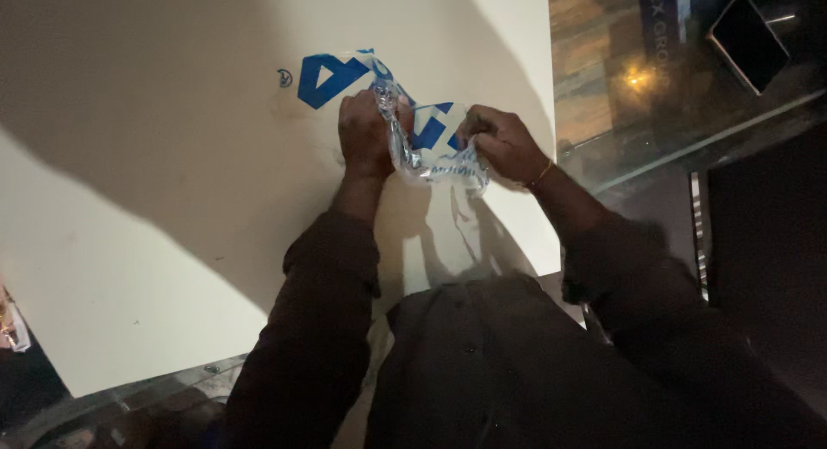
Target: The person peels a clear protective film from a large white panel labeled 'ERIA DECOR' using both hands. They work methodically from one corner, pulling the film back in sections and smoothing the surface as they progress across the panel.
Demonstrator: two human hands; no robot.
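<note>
A large white board (155, 156) lies flat before me, with blue shapes (327, 77) printed on it. A clear plastic film (431, 148) with blue print is bunched up over the board's right part. My left hand (363, 135) grips the film's left side in a closed fist. My right hand (504, 143) pinches the film's right edge near the board's right side. Both arms wear dark sleeves, and a thin gold bangle circles my right wrist.
A glass-topped surface (655, 130) with a wooden floor beneath shows right of the board. A dark phone or tablet (748, 40) lies at the top right. A crumpled wrapper (10, 324) sits at the left edge. The surroundings are dim.
</note>
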